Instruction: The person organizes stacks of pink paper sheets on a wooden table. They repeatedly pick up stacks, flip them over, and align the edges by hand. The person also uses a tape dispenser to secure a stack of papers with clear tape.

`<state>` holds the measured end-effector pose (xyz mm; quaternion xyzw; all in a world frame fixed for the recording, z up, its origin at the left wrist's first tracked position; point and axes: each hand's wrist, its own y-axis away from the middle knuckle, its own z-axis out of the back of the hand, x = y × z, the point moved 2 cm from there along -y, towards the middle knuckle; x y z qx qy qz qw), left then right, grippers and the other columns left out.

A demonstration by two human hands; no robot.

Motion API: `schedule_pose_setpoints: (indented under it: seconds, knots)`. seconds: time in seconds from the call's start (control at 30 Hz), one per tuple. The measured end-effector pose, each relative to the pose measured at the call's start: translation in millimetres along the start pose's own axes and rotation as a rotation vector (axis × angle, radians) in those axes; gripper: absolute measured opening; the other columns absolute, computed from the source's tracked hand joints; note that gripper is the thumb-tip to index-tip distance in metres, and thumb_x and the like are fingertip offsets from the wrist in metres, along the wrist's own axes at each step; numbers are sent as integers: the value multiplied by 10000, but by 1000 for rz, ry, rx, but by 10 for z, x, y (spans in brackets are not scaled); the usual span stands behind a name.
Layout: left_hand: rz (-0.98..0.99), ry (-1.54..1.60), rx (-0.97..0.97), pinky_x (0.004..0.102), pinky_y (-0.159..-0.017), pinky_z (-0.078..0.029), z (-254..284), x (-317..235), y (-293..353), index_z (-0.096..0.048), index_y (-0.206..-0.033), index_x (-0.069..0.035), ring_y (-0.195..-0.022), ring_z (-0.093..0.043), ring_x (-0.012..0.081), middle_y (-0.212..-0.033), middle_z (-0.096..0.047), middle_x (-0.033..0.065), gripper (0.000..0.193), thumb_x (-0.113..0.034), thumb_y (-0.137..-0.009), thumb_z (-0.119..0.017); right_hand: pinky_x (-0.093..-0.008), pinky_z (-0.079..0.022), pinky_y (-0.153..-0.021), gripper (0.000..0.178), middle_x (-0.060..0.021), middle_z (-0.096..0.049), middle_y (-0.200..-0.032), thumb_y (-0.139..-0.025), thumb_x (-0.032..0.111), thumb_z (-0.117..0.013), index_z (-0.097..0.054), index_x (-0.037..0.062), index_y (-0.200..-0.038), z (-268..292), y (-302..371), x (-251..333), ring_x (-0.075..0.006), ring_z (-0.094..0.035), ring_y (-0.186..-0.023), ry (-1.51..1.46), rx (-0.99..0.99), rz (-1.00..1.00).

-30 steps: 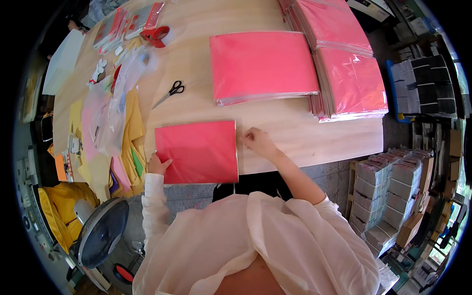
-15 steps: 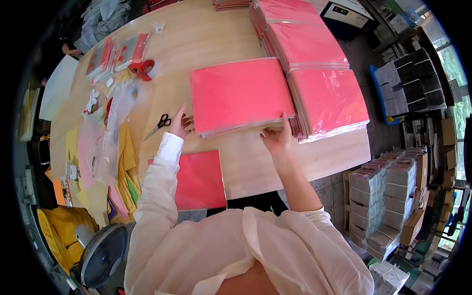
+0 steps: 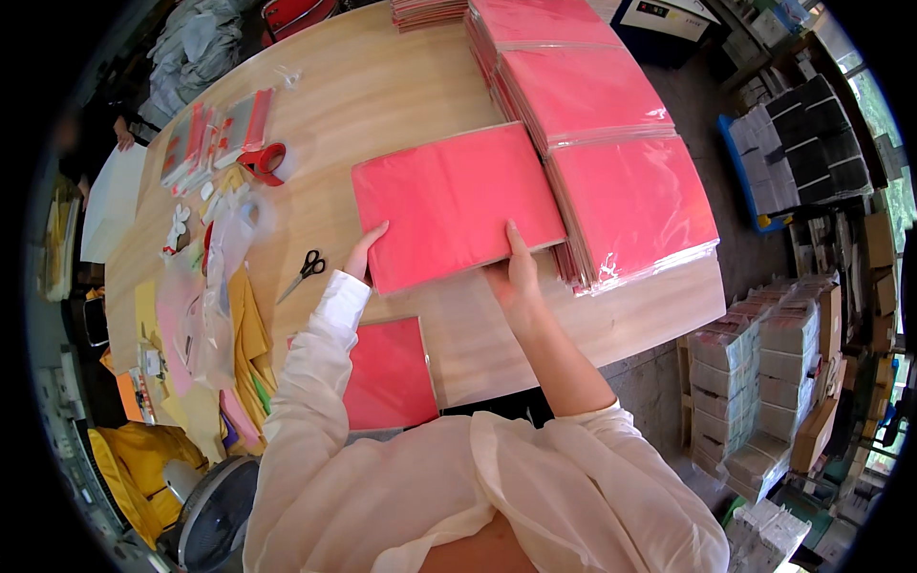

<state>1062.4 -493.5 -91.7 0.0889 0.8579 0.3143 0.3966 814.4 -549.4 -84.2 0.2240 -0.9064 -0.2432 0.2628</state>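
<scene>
Both my hands grip a stack of flat pink sheets [image 3: 454,205] in front of me, which lies slightly turned on or just above the table; which of the two I cannot tell. My left hand [image 3: 362,252] is closed on its near left corner, thumb on top. On the near edge, towards the right, my right hand [image 3: 517,272] presses its thumb on the top with the other fingers hidden beneath. Tall piles of plastic-wrapped pink sheets [image 3: 630,201] stand right beside the stack. Another pink sheet [image 3: 387,372] lies by the near table edge, partly behind my left sleeve.
Black scissors [image 3: 304,275] and a red tape dispenser [image 3: 263,164] lie left on the wooden table [image 3: 325,105], near clear bags and coloured paper scraps [image 3: 250,320]. A fan [image 3: 218,516] stands lower left. Wrapped bundles [image 3: 731,382] are stacked right. Another person's hand [image 3: 124,136] shows far left.
My hands have closed on the near side of the stack, where before they were apart at its edges. The stack has turned a little and come slightly nearer and left.
</scene>
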Motion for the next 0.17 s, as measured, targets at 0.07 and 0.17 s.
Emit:
schedule_pose_setpoints:
  seconds: [0.07,0.17]
  knots:
    - [-41,9,11,381,-992,-494,-30,5,-45,-501,-1335,-15,-1142,-612,261,-1271,-614,129,593,-336,-879,-704,-507,-445,-998,558,-116,-533,-1354,-939,316,-665,-458,13,-1359,35,-62,-32,-283,-523,-1224,-8,-17,62]
    - [-167,-37,34,384,-1022,-471,4,11,-115,-440,-1410,-27,-1210,-571,254,-1333,-579,136,716,-350,-846,-740,-478,-470,-973,605,-125,-565,-1316,-916,331,-698,-461,-19,-1350,17,-118,-75,-275,-558,-1196,29,-27,90]
